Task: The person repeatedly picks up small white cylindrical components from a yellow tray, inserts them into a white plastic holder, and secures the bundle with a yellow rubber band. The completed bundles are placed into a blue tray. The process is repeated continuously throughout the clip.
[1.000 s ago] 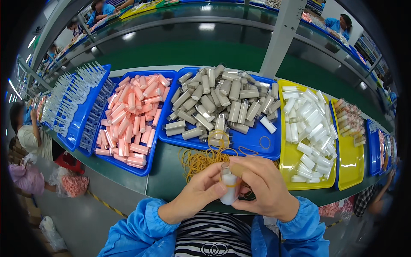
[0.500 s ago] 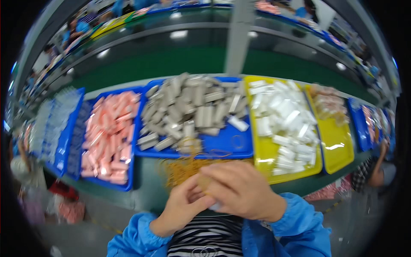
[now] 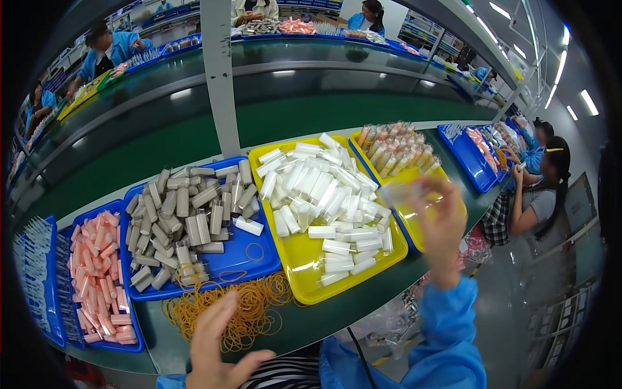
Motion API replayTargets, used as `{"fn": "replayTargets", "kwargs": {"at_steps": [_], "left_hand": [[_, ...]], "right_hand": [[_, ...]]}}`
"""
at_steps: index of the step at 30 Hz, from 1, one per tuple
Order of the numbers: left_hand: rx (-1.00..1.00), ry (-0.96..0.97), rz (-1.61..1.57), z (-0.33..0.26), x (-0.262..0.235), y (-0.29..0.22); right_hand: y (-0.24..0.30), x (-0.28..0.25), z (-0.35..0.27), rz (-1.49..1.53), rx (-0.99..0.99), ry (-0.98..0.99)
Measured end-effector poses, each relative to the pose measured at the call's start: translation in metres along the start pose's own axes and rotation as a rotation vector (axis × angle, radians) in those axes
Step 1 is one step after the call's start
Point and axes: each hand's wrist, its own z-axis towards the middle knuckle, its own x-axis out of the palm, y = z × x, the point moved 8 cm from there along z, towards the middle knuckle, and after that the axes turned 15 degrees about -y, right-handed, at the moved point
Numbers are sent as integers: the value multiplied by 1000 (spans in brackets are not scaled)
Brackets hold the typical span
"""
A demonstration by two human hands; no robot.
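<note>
Head view: clear tube (image 3: 403, 192) pinched in right hand (image 3: 440, 223) fingers, held out over yellow tray (image 3: 295, 259) right edge, near matching stock. Left hand (image 3: 217, 343) held empty, fingers apart, at bench front edge by rubber bands (image 3: 249, 305).

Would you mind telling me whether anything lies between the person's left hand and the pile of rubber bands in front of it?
Nothing visible does. The left hand is open, just at the near edge of the orange rubber bands lying loose on the green table. The right hand holds a small clear piece off to the right.
</note>
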Motion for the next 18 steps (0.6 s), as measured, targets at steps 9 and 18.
{"fn": "replayTargets", "kwargs": {"at_steps": [9,18], "left_hand": [[-13,-48,146,9,-15,17],[-91,-245,300,-20,-87,50]], "right_hand": [[-167,-24,67,-778,-418,-30],[-224,-2,62,-594,-213,-30]]}}
